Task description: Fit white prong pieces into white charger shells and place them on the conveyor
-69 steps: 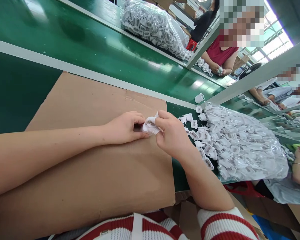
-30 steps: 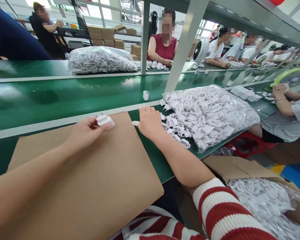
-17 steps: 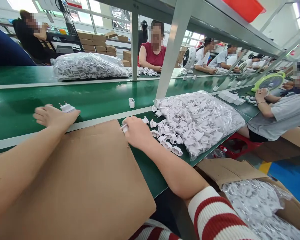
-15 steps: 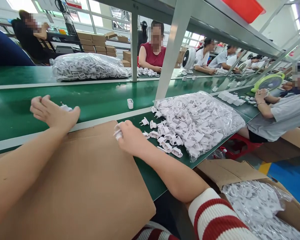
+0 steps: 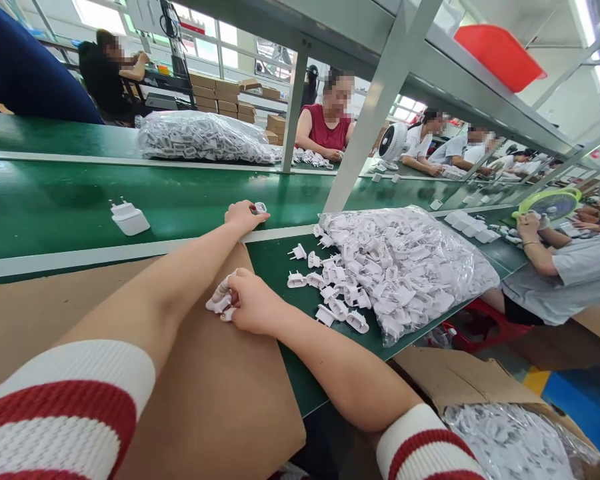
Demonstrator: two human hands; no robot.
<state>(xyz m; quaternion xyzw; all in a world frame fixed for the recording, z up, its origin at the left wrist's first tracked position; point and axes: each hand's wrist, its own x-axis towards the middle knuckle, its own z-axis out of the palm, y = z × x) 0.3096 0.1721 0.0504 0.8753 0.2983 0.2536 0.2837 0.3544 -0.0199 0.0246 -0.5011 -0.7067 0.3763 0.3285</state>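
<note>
My left hand (image 5: 244, 219) reaches across to the green belt, its fingers closed on a small white housing (image 5: 261, 209). My right hand (image 5: 253, 301) is nearer to me, above the brown cardboard (image 5: 220, 393), its fingers wrapped round white plug parts (image 5: 222, 301). A white charger with two pins (image 5: 130, 219) lies on the belt at the left. Loose white plug pieces (image 5: 337, 273) are scattered on the green table to the right of my right hand, beside a clear bag full of them (image 5: 410, 253).
A metal post (image 5: 367, 113) rises beyond the table. Another full bag (image 5: 205, 137) lies across the belt. An open carton (image 5: 445, 373) with bagged parts stands at the lower right. Several people sit along the line, one in a red top (image 5: 325, 127).
My left hand has moved right, from beside the charger to the small housing, and closed on it. My right hand, with white parts, has come slightly closer to me. The view has shifted.
</note>
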